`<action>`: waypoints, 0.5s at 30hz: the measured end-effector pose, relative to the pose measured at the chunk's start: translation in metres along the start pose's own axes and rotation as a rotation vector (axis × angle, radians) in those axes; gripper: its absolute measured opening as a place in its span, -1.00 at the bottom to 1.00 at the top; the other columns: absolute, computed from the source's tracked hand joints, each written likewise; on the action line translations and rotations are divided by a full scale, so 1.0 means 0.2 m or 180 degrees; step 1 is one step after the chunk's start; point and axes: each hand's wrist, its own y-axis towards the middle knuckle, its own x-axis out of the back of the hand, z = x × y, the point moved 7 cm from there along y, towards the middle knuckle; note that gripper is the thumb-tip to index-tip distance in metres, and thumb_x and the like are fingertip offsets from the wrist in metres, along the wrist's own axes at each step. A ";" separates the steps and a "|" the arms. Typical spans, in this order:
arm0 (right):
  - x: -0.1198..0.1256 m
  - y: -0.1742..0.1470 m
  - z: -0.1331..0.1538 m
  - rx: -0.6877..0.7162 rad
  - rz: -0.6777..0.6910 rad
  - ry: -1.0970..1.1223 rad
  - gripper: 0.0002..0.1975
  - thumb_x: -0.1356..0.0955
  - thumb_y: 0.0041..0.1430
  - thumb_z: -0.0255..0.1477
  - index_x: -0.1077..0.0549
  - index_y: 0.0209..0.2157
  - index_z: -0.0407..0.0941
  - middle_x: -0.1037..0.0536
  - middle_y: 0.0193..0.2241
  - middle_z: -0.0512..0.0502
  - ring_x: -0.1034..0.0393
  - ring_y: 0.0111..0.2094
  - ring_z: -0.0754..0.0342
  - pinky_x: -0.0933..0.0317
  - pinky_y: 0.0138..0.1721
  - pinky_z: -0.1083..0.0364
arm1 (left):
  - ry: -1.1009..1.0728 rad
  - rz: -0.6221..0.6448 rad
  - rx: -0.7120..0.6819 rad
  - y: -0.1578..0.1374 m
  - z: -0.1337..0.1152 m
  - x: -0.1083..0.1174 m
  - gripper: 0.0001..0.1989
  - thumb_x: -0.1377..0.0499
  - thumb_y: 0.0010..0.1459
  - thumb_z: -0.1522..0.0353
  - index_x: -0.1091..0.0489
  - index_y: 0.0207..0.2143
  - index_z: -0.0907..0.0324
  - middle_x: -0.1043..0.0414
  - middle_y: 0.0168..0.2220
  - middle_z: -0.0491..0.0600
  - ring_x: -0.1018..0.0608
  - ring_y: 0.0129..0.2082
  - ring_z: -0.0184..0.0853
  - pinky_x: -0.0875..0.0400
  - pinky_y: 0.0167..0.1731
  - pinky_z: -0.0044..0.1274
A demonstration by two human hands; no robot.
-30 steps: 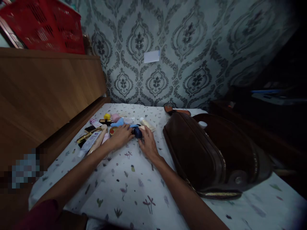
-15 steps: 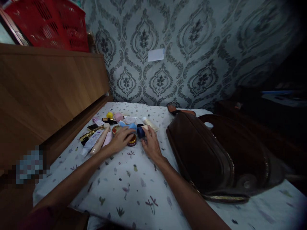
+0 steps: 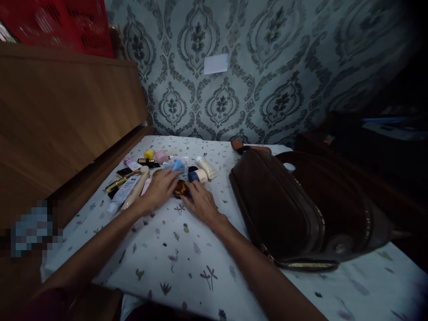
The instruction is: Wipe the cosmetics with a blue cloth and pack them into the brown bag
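My left hand is closed with its fingertips at a bunched light-blue cloth-like piece, slightly blurred. My right hand has its fingers curled against the right side of a small amber jar with a gold rim, on the sheet between both hands. Behind the right hand, a pale bottle with a navy cap lies on its side. Past it rests a cream tube with a white cap. Left of my left hand are a white tube, a beige tube and a gold stick.
A dark brown bag lies on the patterned sheet at the right. A yellow item and a pink item sit at the back. The wooden cabinet borders the left, with a red basket on top.
My right hand has left the navy-capped bottle, which now lies on its side, and moved left to the amber jar. The blue piece is more bunched at my left fingers. The view has tilted down.
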 end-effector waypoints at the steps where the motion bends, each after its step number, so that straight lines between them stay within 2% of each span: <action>1: -0.02 0.00 0.00 -0.0076 0.0071 0.0035 -0.61 -0.31 0.26 -0.37 -0.35 0.10 -0.15 -0.47 -0.12 -0.24 -0.37 -0.06 -0.13 -0.37 -0.09 -0.06 | 0.0153 0.0176 -0.0136 -0.04 -0.05 -0.04 -0.64 0.02 0.34 0.31 -0.41 0.09 0.17 -0.47 -0.06 0.12 -0.49 -0.01 -0.14 -0.40 0.04 -0.27; 3: -0.06 -0.01 -0.01 -0.0196 0.0200 0.0135 -0.49 -0.32 0.20 -0.43 -0.27 0.19 -0.19 -0.45 -0.08 -0.28 -0.37 -0.03 -0.16 -0.34 0.00 -0.11 | 0.0335 0.0374 -0.0319 -0.10 -0.10 -0.11 -0.59 0.03 0.35 0.34 -0.31 0.18 0.22 -0.40 0.08 0.19 -0.42 0.14 -0.07 -0.36 0.12 -0.20; 6: -0.10 -0.02 -0.02 -0.0273 0.0316 0.0334 -0.35 -0.32 0.13 -0.49 -0.17 0.26 -0.22 -0.46 -0.01 -0.32 -0.36 0.01 -0.19 -0.29 0.06 -0.14 | 0.0288 0.0436 -0.0412 -0.15 -0.09 -0.16 -0.51 0.07 0.33 0.40 -0.15 0.30 0.23 -0.22 0.27 0.22 -0.24 0.31 -0.03 -0.24 0.23 -0.11; 10: -0.12 -0.02 -0.04 -0.0269 0.0227 0.0670 -0.33 -0.32 0.16 -0.45 -0.12 0.29 -0.19 -0.46 0.07 -0.31 -0.36 0.07 -0.18 -0.26 0.09 -0.14 | -0.0083 0.0436 -0.0325 -0.17 -0.04 -0.16 -0.46 0.11 0.35 0.41 -0.04 0.36 0.16 -0.22 0.29 0.15 -0.26 0.31 -0.09 -0.20 0.27 -0.11; 15: -0.14 0.00 -0.07 -0.0563 0.0177 0.0718 -0.37 -0.34 0.17 -0.36 -0.19 0.24 -0.21 -0.47 0.06 -0.35 -0.37 0.06 -0.23 -0.27 0.04 -0.16 | -0.0431 0.0317 -0.0179 -0.18 -0.02 -0.12 -0.45 0.11 0.37 0.39 0.01 0.38 0.10 -0.25 0.29 0.09 -0.35 0.25 -0.15 -0.26 0.25 -0.19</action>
